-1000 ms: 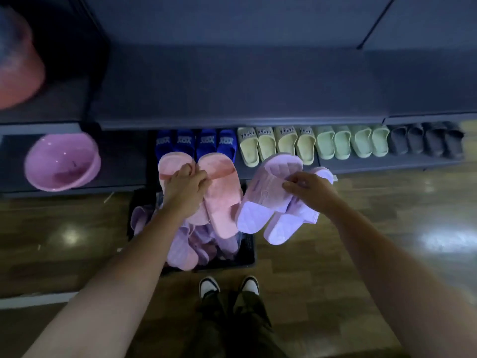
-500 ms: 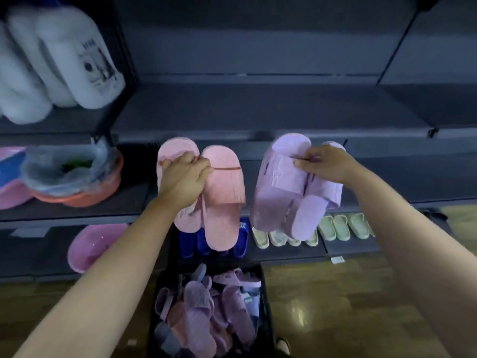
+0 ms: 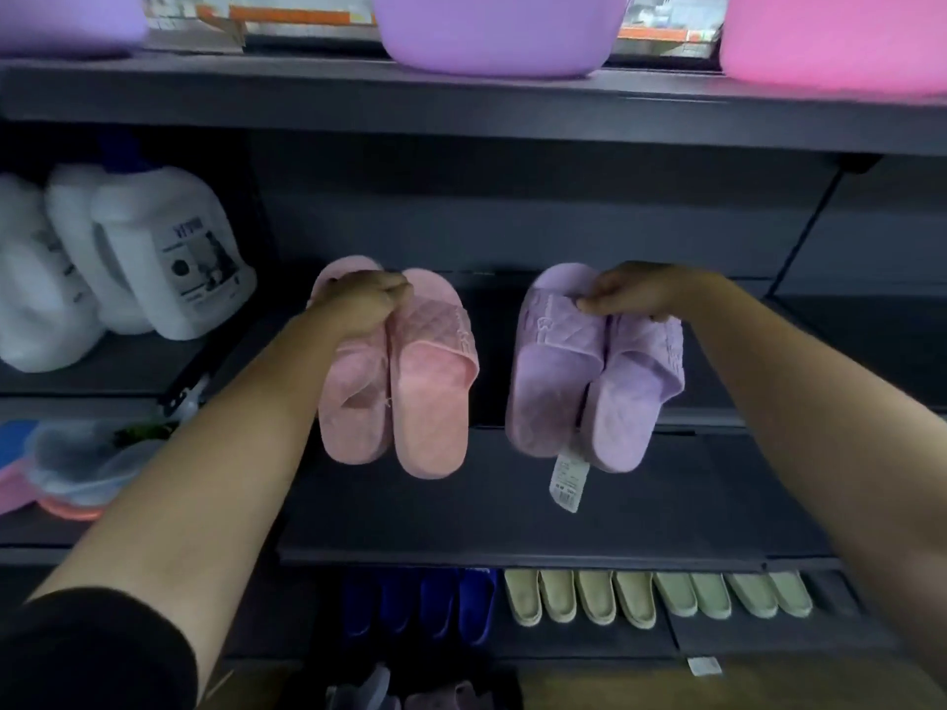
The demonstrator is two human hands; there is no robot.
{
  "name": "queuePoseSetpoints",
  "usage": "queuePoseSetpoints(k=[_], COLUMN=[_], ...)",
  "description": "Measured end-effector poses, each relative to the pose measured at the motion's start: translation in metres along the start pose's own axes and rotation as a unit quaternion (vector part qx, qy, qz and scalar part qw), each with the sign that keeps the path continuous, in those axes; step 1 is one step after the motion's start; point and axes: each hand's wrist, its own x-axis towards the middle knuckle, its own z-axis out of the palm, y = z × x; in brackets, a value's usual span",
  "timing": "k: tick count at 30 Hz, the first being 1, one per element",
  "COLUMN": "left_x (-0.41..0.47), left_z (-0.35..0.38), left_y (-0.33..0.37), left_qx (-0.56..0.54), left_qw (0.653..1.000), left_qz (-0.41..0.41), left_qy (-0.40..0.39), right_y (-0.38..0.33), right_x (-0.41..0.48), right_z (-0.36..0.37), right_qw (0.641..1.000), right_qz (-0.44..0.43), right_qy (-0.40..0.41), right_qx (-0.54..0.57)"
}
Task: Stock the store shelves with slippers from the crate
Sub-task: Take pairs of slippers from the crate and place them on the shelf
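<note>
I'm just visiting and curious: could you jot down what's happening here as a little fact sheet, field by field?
Left hand: grips pink slippers, a pair, toes up
Right hand: grips lilac slippers, a pair
Paper tag: dangles from the lilac pair
Shelf in front: dark, bare where visible
Bottom shelf: blue slippers, yellow slippers, green slippers in a row
Left side: white jugs
Top shelf: purple basin
</note>
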Motion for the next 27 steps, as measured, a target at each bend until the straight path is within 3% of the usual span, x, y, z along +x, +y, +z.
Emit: queuePoseSetpoints(k=[2, 6, 10, 16, 19, 24, 27], left_x=[0.027, 0.060, 0.072, 0.072, 0.054, -0.015, -0.062], left_z=[0.009, 0.033, 0.057, 0.054, 0.045, 0.046, 0.057], left_y=[-0.006, -0.013, -0.032, -0.022, -0.023, -0.044, -0.063], left_qx=[0.000, 0.005, 0.024, 0.036, 0.002, 0.006, 0.041], left_qw=[1.000, 1.000, 0.997, 0.999, 0.993, 0.978, 0.967], left_qz=[-0.003, -0.023, -0.068, -0.023, 0.032, 0.103, 0.114], left_qy=[-0.030, -0.005, -0.016, 0.034, 0.115, 0.180, 0.224], right_y=[0.007, 0.023, 0.033, 0.015, -0.011, -0.073, -0.091], right_x=[0.027, 0.072, 0.104, 0.103, 0.084, 0.032, 0.009], right_z=[-0.002, 0.012, 0.040, 0.054, 0.063, 0.119, 0.164], right_qw=[1.000, 0.997, 0.992, 0.963, 0.933, 0.925, 0.951], right_qz=[-0.012, -0.061, -0.031, 0.047, -0.078, -0.242, -0.204], right_qy=[0.004, 0.020, 0.062, 0.207, 0.328, 0.288, 0.218], right_qx=[-0.027, -0.040, -0.103, -0.166, -0.127, 0.052, 0.079])
